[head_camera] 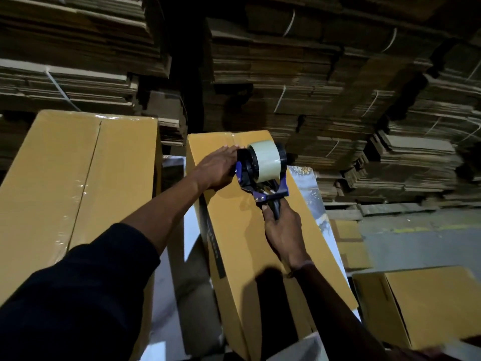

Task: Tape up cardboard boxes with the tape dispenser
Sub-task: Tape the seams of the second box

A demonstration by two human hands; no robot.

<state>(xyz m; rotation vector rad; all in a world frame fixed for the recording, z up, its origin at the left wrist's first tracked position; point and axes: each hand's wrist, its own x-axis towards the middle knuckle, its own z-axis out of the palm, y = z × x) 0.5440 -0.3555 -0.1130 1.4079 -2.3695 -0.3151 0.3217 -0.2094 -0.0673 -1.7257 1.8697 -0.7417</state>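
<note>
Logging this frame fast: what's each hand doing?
Left hand: open, pressing on the box.
Right hand: gripping the tape dispenser handle.

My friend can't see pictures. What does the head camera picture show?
A person's right hand grips a tape dispenser on a long cardboard box, while the left hand rests flat on it. Another box lies left; flattened cardboard stacks rise behind.

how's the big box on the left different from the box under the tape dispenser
The left box is wider, untouched, with glossy tape across its top seam. The middle box is narrower; the left hand rests flat on it, and the right hand holds the tape dispenser over it. Both are closed tan cardboard.
</note>
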